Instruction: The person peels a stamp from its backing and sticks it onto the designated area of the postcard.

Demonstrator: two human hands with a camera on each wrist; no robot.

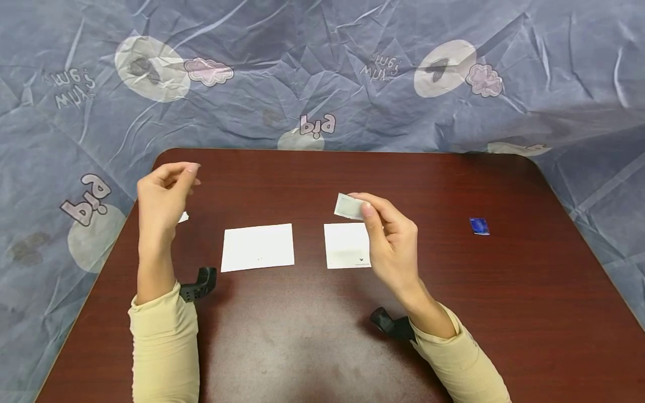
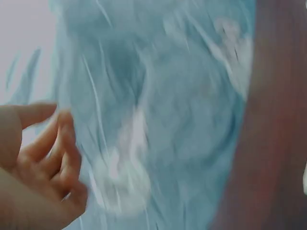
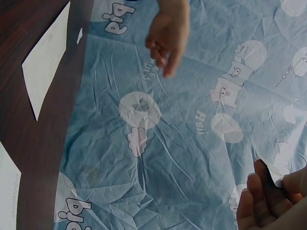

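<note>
Pinching thin pale-grey rectangular piece [image 1: 347, 206] in right grip [image 1: 395, 246]; curling left grip [image 1: 162, 197] loosely, at ten o'clock from wider white paper rectangle [image 1: 258, 248].

One of the hands [image 1: 392, 238] partly hides a pale packet [image 1: 347, 206] and a white card [image 1: 346, 246].

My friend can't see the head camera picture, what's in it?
A person's right hand pinches a thin pale piece above a brown table; the left hand is raised, seemingly empty. Two white cards and a small blue packet lie there.
</note>
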